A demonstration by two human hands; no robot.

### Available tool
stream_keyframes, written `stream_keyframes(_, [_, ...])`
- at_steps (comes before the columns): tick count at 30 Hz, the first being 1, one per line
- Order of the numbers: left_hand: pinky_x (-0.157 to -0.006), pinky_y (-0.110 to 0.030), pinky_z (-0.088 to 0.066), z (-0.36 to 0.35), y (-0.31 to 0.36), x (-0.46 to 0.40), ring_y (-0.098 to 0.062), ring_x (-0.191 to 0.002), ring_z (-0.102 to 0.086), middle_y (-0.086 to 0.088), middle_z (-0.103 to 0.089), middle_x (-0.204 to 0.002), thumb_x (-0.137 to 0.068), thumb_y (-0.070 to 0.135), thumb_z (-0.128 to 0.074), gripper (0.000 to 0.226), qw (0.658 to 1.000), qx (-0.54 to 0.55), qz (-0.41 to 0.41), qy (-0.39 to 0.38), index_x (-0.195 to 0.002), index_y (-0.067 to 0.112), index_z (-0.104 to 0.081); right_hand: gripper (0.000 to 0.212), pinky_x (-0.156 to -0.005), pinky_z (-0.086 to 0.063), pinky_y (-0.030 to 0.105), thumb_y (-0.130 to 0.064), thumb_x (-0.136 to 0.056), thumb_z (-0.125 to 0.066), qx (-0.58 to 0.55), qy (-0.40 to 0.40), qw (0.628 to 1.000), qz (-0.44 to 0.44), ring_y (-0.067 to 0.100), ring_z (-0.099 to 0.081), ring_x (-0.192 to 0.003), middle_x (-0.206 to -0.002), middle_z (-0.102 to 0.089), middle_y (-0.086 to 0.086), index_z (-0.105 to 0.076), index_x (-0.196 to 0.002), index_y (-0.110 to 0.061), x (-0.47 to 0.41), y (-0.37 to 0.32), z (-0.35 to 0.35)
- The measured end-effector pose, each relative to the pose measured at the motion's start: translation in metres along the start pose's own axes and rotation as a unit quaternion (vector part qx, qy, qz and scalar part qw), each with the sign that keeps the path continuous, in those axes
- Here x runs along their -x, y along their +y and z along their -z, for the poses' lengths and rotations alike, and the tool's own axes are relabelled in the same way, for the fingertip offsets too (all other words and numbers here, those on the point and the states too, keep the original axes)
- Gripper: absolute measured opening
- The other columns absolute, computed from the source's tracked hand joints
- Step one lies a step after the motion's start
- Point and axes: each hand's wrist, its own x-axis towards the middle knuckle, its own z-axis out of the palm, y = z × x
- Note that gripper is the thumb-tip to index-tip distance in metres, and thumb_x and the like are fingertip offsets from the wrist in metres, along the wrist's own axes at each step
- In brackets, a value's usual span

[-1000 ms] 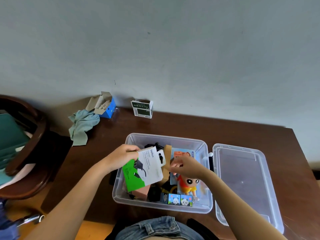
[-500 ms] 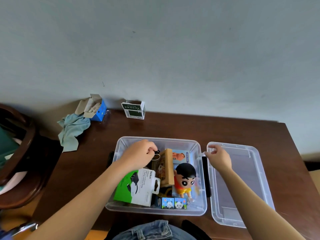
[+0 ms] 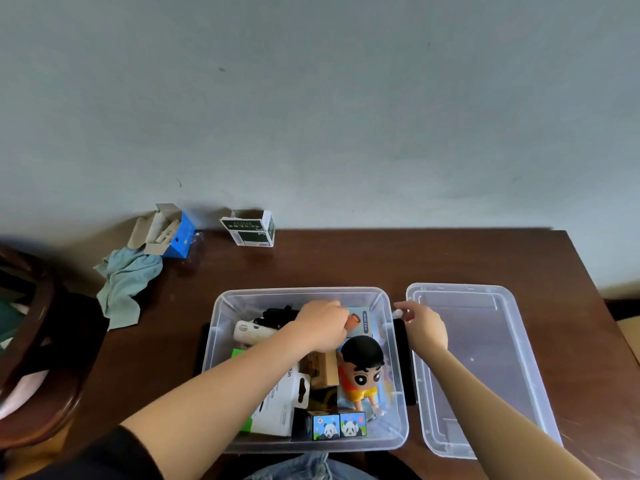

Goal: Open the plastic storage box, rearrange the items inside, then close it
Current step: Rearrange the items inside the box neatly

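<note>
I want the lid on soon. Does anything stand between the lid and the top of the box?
Yes. The left hand reaches into the box, its forearm across the near rim. The lid lies beside it on the table, right hand at its edge.

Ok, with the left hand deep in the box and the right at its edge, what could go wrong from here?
The doll stands taller than its neighbours, so it may stop the lid from seating. The left hand reaches past the doll and the brown box; pulling back could knock either over. The right hand is at the storage box rim, and a tug there might shift everything.
</note>
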Motion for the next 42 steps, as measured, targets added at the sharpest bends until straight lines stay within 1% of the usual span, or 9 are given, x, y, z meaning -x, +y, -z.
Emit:
stream_keyframes(4, [-0.078, -0.036, -0.04, -0.009, -0.001, -0.008, -0.028, -0.106, -0.051, -0.01, -0.051, -0.12, -0.093, 0.018, -0.043, 0.032, 1.0, -0.004, -0.007, -0.008, -0.124, 0.013, -0.05, 0.02, -0.067, -0.046, 0.024, -0.028, -0.09, -0.057, -0.021, 0.01, 1.0, -0.004, 0.013, -0.057, -0.077, -0.1, -0.07, 0.0, -0.07, -0.104, -0.024, -0.004, 0.001, -0.003])
stream_keyframes(9, [-0.093, -0.039, -0.037, -0.019, 0.0, -0.015, -0.029, -0.115, -0.047, -0.011, -0.046, -0.129, -0.09, 0.022, -0.046, 0.046, 1.0, -0.024, 0.014, -0.01, -0.135, 0.012, -0.04, 0.016, -0.055, -0.044, 0.022, -0.036, -0.089, -0.059, -0.15, 0.107, 0.983, -0.004, 0.013, -0.064, -0.071, -0.077, -0.07, -0.006, -0.071, -0.087, -0.025, 0.002, -0.009, 0.015])
stream_keyframes(12, [-0.094, -0.039, -0.036, -0.021, 0.0, -0.017, -0.028, -0.116, -0.046, -0.008, -0.045, -0.131, -0.09, 0.024, -0.047, 0.048, 0.999, -0.037, 0.031, -0.008, -0.137, 0.014, -0.04, 0.013, -0.061, -0.053, 0.026, -0.032, -0.091, -0.058, -0.226, 0.139, 0.964, 0.025, 0.008, -0.064, -0.064, -0.07, -0.068, -0.011, -0.068, -0.083, -0.028, 0.01, -0.025, 0.03])
stream_keyframes(18, [-0.097, -0.039, -0.036, -0.022, 0.003, -0.015, -0.029, -0.121, -0.041, -0.01, -0.042, -0.135, -0.092, 0.027, -0.048, 0.043, 0.996, -0.083, 0.035, -0.013, -0.133, 0.015, -0.045, 0.008, -0.056, -0.049, 0.018, -0.03, -0.092, -0.059, -0.307, 0.136, 0.939, 0.082, 0.001, -0.057, -0.054, -0.063, -0.064, -0.009, -0.064, -0.085, -0.028, 0.031, -0.057, 0.045])
stream_keyframes(25, [-0.095, -0.039, -0.038, -0.022, 0.001, -0.011, -0.028, -0.119, -0.042, -0.011, -0.049, -0.131, -0.091, 0.018, -0.046, 0.037, 0.999, -0.025, 0.027, 0.007, -0.127, 0.009, -0.049, 0.011, -0.056, -0.053, 0.025, -0.024, -0.092, -0.059, -0.302, 0.072, 0.943, 0.123, 0.002, -0.056, -0.054, -0.065, -0.066, -0.006, -0.063, -0.082, -0.022, 0.054, -0.076, 0.03])
stream_keyframes(28, [-0.101, -0.045, -0.032, -0.024, 0.003, -0.014, -0.032, -0.129, -0.032, -0.014, -0.035, -0.143, -0.093, 0.02, -0.046, 0.055, 0.998, -0.057, 0.027, -0.028, -0.145, 0.022, -0.028, 0.014, -0.057, -0.052, 0.028, -0.02, -0.094, -0.055, -0.297, 0.062, 0.944, 0.128, 0.004, -0.054, -0.052, -0.067, -0.069, -0.001, -0.062, -0.083, -0.016, 0.061, -0.078, 0.021])
stream_keyframes(32, [-0.108, -0.054, -0.023, -0.022, 0.011, -0.015, -0.039, -0.139, -0.017, -0.016, -0.011, -0.155, -0.092, 0.014, -0.049, 0.076, 0.991, -0.109, 0.035, -0.072, -0.148, 0.042, -0.006, 0.016, -0.049, -0.045, 0.011, -0.016, -0.096, -0.051, -0.3, 0.077, 0.943, 0.126, 0.001, -0.053, -0.049, -0.056, -0.061, -0.012, -0.06, -0.083, -0.016, 0.07, -0.079, 0.01])
stream_keyframes(37, [-0.102, -0.051, -0.038, -0.016, 0.017, -0.016, -0.043, -0.133, -0.03, -0.017, -0.01, -0.155, -0.094, 0.014, -0.051, 0.075, 0.984, -0.151, 0.027, -0.088, -0.148, 0.043, -0.008, 0.016, -0.05, -0.045, 0.012, -0.02, -0.097, -0.05, -0.317, 0.089, 0.941, 0.082, 0.001, -0.052, -0.047, -0.059, -0.059, 0.001, -0.058, -0.085, -0.014, 0.068, -0.079, 0.008])
stream_keyframes(42, [-0.094, -0.047, -0.047, -0.012, 0.016, -0.014, -0.041, -0.127, -0.039, -0.018, -0.018, -0.152, -0.096, 0.009, -0.049, 0.07, 0.984, -0.158, 0.003, -0.082, -0.147, 0.041, -0.013, 0.018, -0.05, -0.046, 0.012, -0.021, -0.098, -0.048, -0.306, 0.091, 0.945, 0.072, 0.0, -0.053, -0.048, -0.06, -0.061, 0.0, -0.058, -0.083, -0.017, 0.064, -0.077, 0.006])
